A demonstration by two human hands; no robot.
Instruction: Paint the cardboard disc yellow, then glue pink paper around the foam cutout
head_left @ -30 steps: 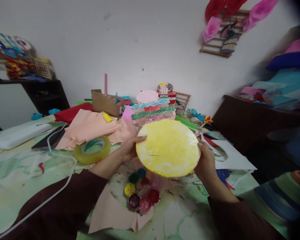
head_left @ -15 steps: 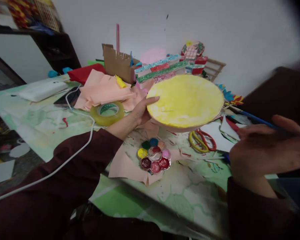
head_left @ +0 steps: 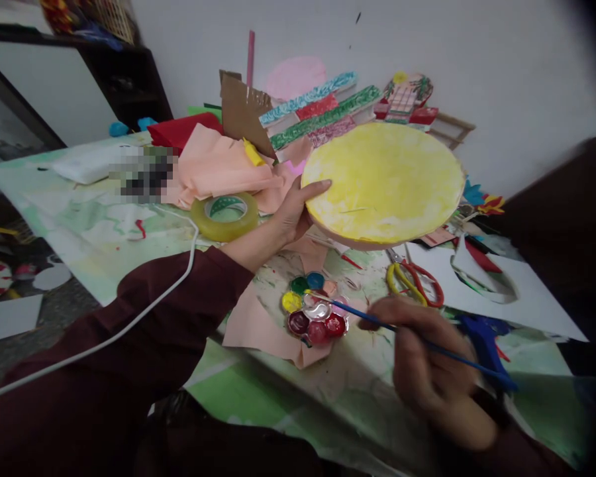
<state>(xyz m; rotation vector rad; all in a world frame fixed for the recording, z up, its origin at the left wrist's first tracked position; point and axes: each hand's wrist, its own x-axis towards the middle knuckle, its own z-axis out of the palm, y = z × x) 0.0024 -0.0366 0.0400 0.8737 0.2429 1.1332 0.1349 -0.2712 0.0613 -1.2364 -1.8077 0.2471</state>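
My left hand (head_left: pixel 292 212) grips the left rim of a round disc painted yellow (head_left: pixel 383 180), held tilted above the table. My right hand (head_left: pixel 430 368) is closed on a thin blue paintbrush (head_left: pixel 442 350). The brush tip reaches into a flower-shaped paint palette (head_left: pixel 314 310) with wells of yellow, green, blue, pink and dark red, which rests on a peach sheet of paper (head_left: pixel 258 324).
A roll of clear tape (head_left: pixel 224 216) and a white cable (head_left: pixel 129 324) lie left. Yellow-and-red scissors (head_left: pixel 414 281), white cut paper (head_left: pixel 521 298) and a blue tool (head_left: pixel 484 334) lie right. Peach paper, a cardboard box (head_left: pixel 243 112) and decorated craft pieces crowd the back by the wall.
My right hand let go of the disc's right edge, picked up the blue paintbrush and brought its tip down to the palette. The left hand kept holding the disc.
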